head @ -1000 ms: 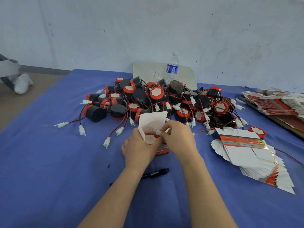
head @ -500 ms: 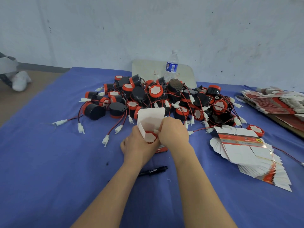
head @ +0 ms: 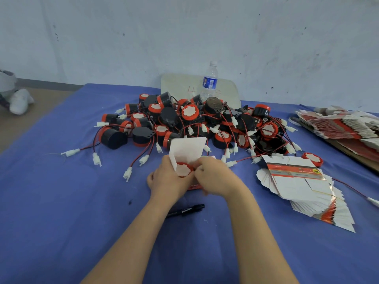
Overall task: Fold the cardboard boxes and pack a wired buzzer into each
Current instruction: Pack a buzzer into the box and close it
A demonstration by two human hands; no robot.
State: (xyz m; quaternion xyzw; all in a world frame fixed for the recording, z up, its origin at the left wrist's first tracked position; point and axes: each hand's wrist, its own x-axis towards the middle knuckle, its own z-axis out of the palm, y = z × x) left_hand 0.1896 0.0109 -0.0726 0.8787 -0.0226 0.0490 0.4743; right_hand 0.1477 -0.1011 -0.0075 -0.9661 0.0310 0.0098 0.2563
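Note:
A small white cardboard box point(head: 187, 149) stands open at the table's middle, its top flap raised. A red-rimmed buzzer point(head: 183, 170) with a white face sits in the box mouth. My left hand point(head: 168, 180) grips the box from the left side. My right hand point(head: 215, 178) has its fingers curled at the box's right edge, pushing at the buzzer and its wire; the fingertips are hidden. Behind the box lies a big pile of black and red wired buzzers point(head: 192, 121) with white connectors.
A fanned stack of flat white and red box blanks point(head: 303, 187) lies to the right; more blanks point(head: 340, 125) are stacked at the far right. A black pen point(head: 185, 210) lies near my forearms. A water bottle point(head: 209, 83) stands behind the pile on the blue table point(head: 61, 212).
The white connector my right hand pinched has gone down into the box. The buzzer sits deeper in the box mouth. Both hands stay on the box.

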